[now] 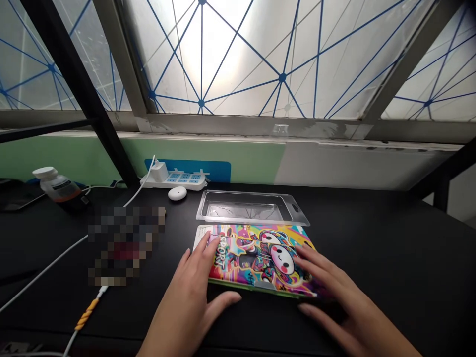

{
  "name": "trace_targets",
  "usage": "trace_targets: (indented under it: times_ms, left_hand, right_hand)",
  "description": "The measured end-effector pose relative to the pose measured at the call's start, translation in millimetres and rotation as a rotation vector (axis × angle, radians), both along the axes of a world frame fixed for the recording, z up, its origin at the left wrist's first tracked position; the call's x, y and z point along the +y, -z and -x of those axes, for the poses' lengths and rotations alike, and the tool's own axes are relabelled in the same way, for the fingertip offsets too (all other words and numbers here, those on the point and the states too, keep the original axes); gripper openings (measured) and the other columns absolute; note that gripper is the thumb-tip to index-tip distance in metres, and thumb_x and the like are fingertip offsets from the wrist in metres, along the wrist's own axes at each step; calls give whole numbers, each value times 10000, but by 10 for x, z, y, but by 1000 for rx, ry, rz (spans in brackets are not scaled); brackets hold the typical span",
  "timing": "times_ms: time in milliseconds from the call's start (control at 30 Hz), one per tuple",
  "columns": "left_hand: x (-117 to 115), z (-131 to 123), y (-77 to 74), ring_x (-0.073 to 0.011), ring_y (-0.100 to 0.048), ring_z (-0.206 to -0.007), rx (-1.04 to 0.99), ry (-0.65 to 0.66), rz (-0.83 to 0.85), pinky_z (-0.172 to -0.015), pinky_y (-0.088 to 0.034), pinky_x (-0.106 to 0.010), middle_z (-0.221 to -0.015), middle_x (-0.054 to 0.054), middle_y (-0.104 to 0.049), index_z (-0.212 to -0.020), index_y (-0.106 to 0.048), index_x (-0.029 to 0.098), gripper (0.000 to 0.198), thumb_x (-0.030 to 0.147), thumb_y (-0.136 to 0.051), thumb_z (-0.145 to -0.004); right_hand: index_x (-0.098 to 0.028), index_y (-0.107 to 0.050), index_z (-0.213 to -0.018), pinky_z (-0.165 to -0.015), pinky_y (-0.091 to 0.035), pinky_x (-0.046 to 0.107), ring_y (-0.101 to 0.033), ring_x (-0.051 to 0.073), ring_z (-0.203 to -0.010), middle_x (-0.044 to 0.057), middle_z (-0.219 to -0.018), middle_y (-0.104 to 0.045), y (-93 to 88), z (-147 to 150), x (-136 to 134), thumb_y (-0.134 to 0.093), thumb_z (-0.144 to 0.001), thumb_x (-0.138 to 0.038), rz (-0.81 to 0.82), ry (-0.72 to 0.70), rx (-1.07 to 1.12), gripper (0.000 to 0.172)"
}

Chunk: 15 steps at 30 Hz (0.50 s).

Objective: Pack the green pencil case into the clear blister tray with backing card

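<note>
A colourful flat box (256, 258) with cartoon figures and the letters "SPORT" lies on the black table (390, 238). My left hand (197, 292) rests at its left end, fingertips on the printed cover and thumb stretched out below the near edge. At the right end is my right hand (334, 292), its fingers spread over the cover's edge and its thumb apart, near the front. Neither hand is closed round the box. Just behind the box sits a clear plastic tray (297, 214) with a hanging hole at its right end.
A white power strip (174, 184) with a plugged-in charger stands by the wall, a white round case (177, 193) before it. At the left are a bottle (59, 186), a blurred-out object (126, 248) and a white cable (48, 270).
</note>
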<state>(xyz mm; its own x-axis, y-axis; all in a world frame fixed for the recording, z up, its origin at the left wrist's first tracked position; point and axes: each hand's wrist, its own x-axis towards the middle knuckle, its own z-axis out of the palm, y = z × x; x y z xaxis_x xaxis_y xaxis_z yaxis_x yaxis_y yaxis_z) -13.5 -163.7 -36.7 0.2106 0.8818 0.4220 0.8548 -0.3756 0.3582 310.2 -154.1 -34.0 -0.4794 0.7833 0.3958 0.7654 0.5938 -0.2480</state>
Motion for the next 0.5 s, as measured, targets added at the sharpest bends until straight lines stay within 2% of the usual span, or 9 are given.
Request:
trace_targets:
  times_ms: [133,233,300,433,500]
  left_hand:
    - [-12,-27,21,-321,-444,-1393,48,-15,45,-1092,-412,-582,-1534,-115,-447,-1540,-170,327,794,343,-640,-900]
    - [-27,-25,-3,-295,-482,-1368,46,-30,81,-1119,-386,-557,-1526,-92,-464,-1547,-162,341,756,318,-600,-930]
    - [-40,-17,-42,-282,-523,-1335,39,-40,117,-1128,-372,-546,-1521,-70,-475,-1560,-112,370,800,323,-605,-933]
    - [-64,-20,-111,-287,-585,-1270,15,-92,154,-1101,-396,-534,-1486,-57,-519,-1574,19,394,933,350,-642,-917]
    - [-75,-35,-121,-292,-615,-1231,-15,-126,163,-1077,-420,-526,-1442,-60,-567,-1574,54,382,972,353,-653,-908]
  right_hand:
    - [-342,-421,-1485,-1033,-517,490,-480,335,-1353,76,-1575,-385,8,-4,42,-610,-906,-423,69,104,78,615]
    - [-322,-477,-1459,-1047,-504,482,-488,333,-1346,83,-1543,-438,-9,-21,63,-609,-903,-451,103,101,104,586]
    - [-309,-490,-1455,-1052,-499,483,-495,333,-1340,87,-1527,-458,-43,-40,63,-605,-906,-456,116,91,89,580]
    - [-326,-512,-1439,-1056,-491,509,-503,342,-1335,65,-1493,-505,-197,-89,91,-635,-881,-482,131,67,-9,593]
    - [-341,-544,-1409,-1022,-513,495,-562,332,-1283,48,-1437,-570,-337,-95,152,-598,-900,-505,172,59,-37,538]
